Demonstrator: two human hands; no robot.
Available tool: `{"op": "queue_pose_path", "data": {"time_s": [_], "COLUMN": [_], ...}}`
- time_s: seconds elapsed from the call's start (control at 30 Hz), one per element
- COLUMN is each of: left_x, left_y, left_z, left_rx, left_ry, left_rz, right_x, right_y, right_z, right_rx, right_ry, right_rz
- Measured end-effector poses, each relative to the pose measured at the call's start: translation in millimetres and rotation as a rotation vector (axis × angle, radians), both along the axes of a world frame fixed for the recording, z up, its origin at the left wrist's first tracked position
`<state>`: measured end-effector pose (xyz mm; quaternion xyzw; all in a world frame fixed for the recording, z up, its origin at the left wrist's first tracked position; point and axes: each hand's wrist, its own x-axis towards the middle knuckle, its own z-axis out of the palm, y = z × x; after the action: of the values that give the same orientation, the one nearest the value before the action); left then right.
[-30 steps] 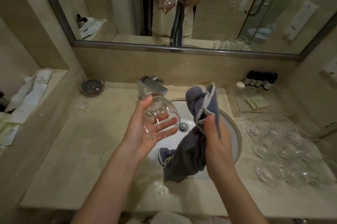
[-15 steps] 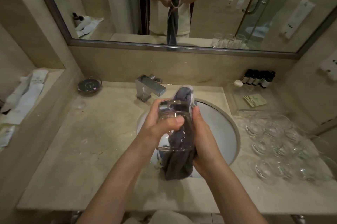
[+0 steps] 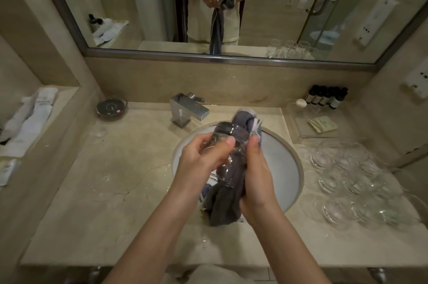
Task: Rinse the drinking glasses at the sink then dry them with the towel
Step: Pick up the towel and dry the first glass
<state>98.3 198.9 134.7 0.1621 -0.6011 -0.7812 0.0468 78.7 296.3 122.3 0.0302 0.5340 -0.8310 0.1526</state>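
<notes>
The left hand (image 3: 199,158) curls round a clear drinking glass (image 3: 228,144), thumb across its side, holding it tipped over the sink (image 3: 294,168) so any drips would fall into the basin rather than onto the counter. The right hand (image 3: 254,179) grips the grey towel (image 3: 225,202) against the glass's other side, fingers wrapped round the bunched cloth. One end of the towel pokes out beyond the fingertips of both hands, the other hangs below the right palm toward the counter's front edge. Part of the cloth seems to sit inside the glass — a hold that suits drying the inner wall by twisting glass against towel, and this looks like the drying step.

Out past the right hand, a crowd of other glasses (image 3: 352,182) rests on the beige stone counter (image 3: 104,191); whether those are dried I cannot tell. Beyond the left hand's knuckles stands the chrome faucet (image 3: 188,110), no water visibly running. Wet patches shine on the counter beside the left wrist. A wide mirror (image 3: 301,6) faces the person — small dark bottles (image 3: 326,98) line the far right corner.
</notes>
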Motion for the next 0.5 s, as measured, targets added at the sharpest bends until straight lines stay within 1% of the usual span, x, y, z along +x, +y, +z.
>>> {"op": "queue_pose_path", "data": {"time_s": [0.03,0.07,0.1,0.2,0.27,0.33,0.4,0.43,0.5], "left_x": [0,0,-1,-5,-5,-4,-2,-2,-1], "left_y": [2,3,3,-4,-7,-4,-2,-2,-1], "left_z": [-1,-3,-5,-7,-5,-6,-7,-7,-9], "left_rx": [0.054,0.062,0.019,-0.216,-0.278,-0.305,-0.245,-0.176,-0.025], "left_ry": [0.001,-0.003,-0.015,-0.042,-0.055,-0.051,-0.033,-0.03,-0.029], "left_rz": [-0.039,-0.056,-0.054,-0.023,-0.045,-0.063,-0.048,-0.053,-0.087], "right_x": [-2,-4,-5,-4,-1,1,1,0,-4], "right_y": [4,7,9,8,6,4,3,3,6], "right_z": [0,-2,-2,-2,-5,-10,-11,-7,-4], "right_rx": [-0.048,-0.061,-0.051,0.028,0.094,0.202,0.216,0.158,-0.018], "right_ry": [-0.071,-0.096,-0.084,0.009,0.071,0.164,0.176,0.121,-0.05], "right_rz": [0.0,0.0,0.008,-0.007,-0.02,-0.024,-0.023,-0.028,-0.015]}}
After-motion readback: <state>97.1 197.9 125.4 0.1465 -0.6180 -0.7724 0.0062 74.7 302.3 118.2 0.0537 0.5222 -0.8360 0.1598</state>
